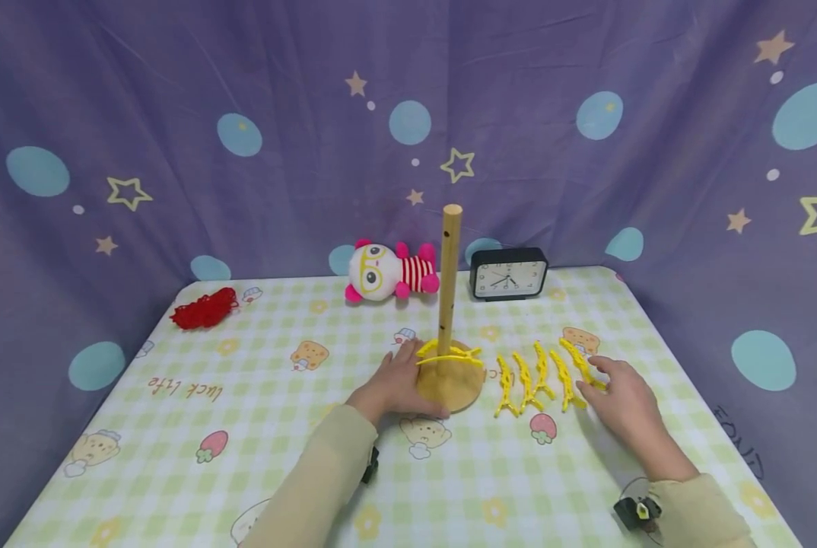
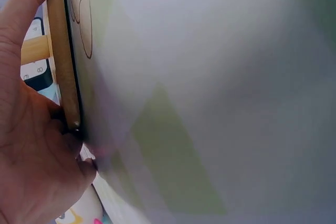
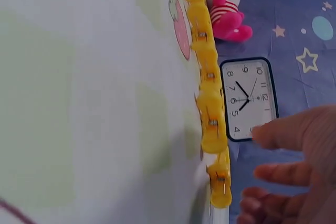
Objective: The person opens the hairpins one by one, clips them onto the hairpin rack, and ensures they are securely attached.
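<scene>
A wooden stand, an upright post (image 1: 449, 281) on a round base (image 1: 458, 392), stands mid-table. Around the base's left edge curl the thumb and fingers of my left hand (image 1: 400, 384), gripping it; the left wrist view shows this base edge (image 2: 64, 61) within the hand (image 2: 31, 150). Yellow plastic clip pieces (image 1: 459, 359) sit low around the post. To the right several yellow spring clips (image 1: 507, 387) lie in a row. My right hand (image 1: 621, 399) is beside the rightmost clip (image 1: 576, 359), fingers spread; the right wrist view shows these fingers (image 3: 283, 174) apart from the clips (image 3: 212, 119).
A pink-and-white plush toy (image 1: 381, 272) lies at the back of the table, left of a black-framed clock (image 1: 509, 274). A bundle of red string (image 1: 205, 309) lies at the far left. A checked cloth (image 1: 278, 472) covers the table; a purple curtain (image 1: 299, 190) hangs behind.
</scene>
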`<state>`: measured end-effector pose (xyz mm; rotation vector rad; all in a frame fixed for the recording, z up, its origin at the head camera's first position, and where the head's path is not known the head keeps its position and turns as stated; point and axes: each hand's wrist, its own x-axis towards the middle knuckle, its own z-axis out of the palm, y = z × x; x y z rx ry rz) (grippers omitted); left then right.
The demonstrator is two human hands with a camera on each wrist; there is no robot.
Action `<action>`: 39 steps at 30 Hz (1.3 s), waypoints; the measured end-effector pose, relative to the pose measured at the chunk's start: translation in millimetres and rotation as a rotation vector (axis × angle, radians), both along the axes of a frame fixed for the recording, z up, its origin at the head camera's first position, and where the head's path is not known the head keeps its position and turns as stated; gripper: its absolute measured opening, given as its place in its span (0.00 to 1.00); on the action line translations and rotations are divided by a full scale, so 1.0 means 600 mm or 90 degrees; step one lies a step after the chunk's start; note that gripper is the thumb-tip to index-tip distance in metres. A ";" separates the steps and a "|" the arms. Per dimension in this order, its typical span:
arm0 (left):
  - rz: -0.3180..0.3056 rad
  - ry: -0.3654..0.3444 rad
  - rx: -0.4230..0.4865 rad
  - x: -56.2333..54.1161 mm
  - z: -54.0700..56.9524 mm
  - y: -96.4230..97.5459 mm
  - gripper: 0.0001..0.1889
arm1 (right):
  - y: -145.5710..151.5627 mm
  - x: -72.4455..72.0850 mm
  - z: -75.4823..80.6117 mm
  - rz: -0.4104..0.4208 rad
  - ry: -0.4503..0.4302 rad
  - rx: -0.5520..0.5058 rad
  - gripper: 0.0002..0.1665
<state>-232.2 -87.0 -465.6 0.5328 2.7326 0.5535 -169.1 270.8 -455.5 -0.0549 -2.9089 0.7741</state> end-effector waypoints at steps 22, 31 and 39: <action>0.013 -0.004 0.004 0.003 0.000 0.002 0.67 | 0.034 -0.029 -0.007 -0.079 -0.160 -0.011 0.30; 0.014 -0.003 -0.005 0.002 0.000 0.002 0.66 | 0.018 -0.023 -0.001 -0.104 -0.036 -0.073 0.27; 0.018 -0.016 -0.003 0.002 0.002 0.003 0.66 | -0.010 -0.015 0.021 -0.047 0.042 -0.102 0.27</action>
